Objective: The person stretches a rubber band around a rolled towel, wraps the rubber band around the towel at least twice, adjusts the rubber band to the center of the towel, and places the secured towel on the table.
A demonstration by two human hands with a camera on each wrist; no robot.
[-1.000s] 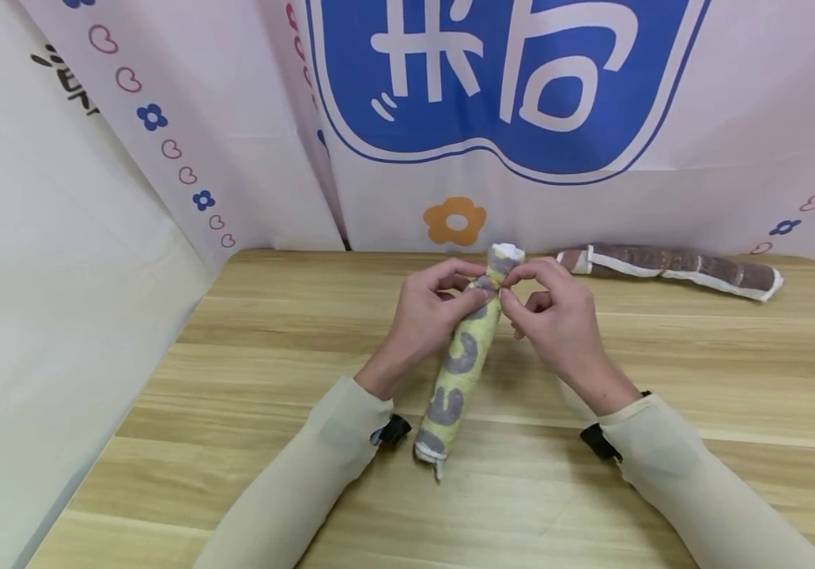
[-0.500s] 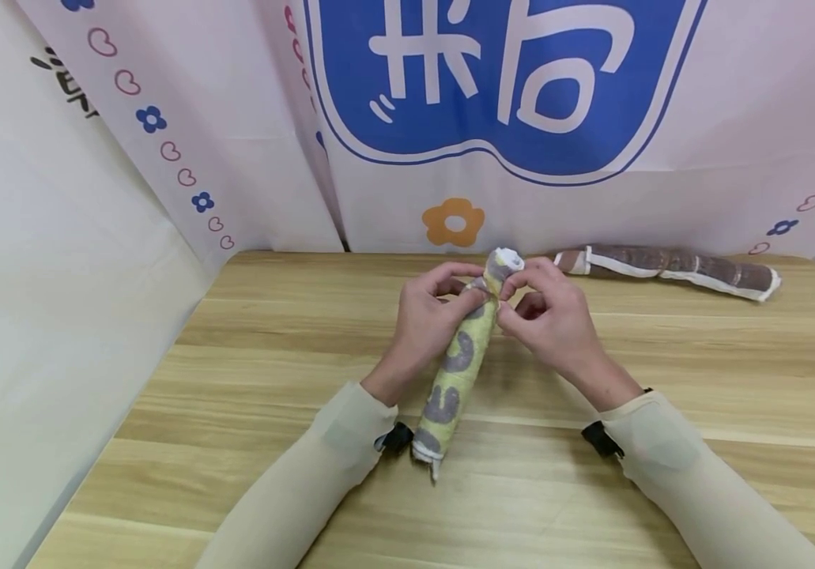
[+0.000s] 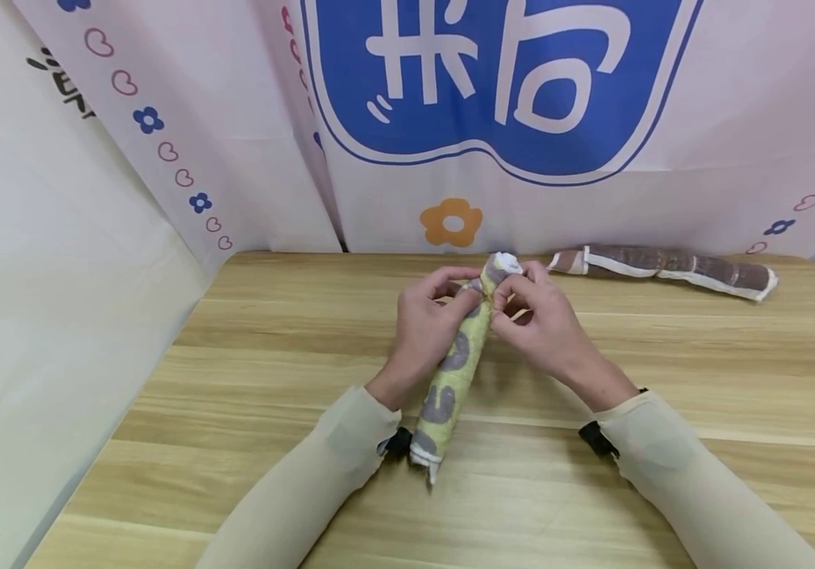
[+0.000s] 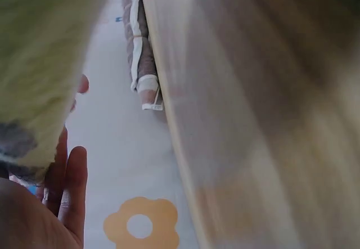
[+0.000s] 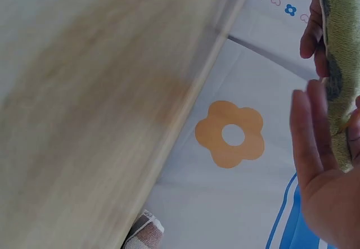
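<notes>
A yellow towel with grey markings is rolled into a tight tube, the rolled towel (image 3: 450, 371), slanting up and away over the table. A thin yellowish rubber band (image 3: 488, 294) cinches it just below its far, white-edged end. My left hand (image 3: 424, 320) grips the roll beside the band, thumb on top. From the other side, my right hand (image 3: 542, 320) pinches at the band with thumb and index finger; the fingertips partly hide it. In the right wrist view the towel (image 5: 343, 46) stands close to my right hand (image 5: 326, 187), two of whose fingers are extended.
A brown rolled towel (image 3: 677, 265) with white edging, tied by bands, lies along the table's back right edge. Behind the wooden table (image 3: 250, 379) hangs a printed white cloth (image 3: 379, 205) with a blue sign and an orange flower.
Both hands and the roll's far end have drawn slightly nearer. My right fingers have shifted left and down against the band, and the far end has tipped a little.
</notes>
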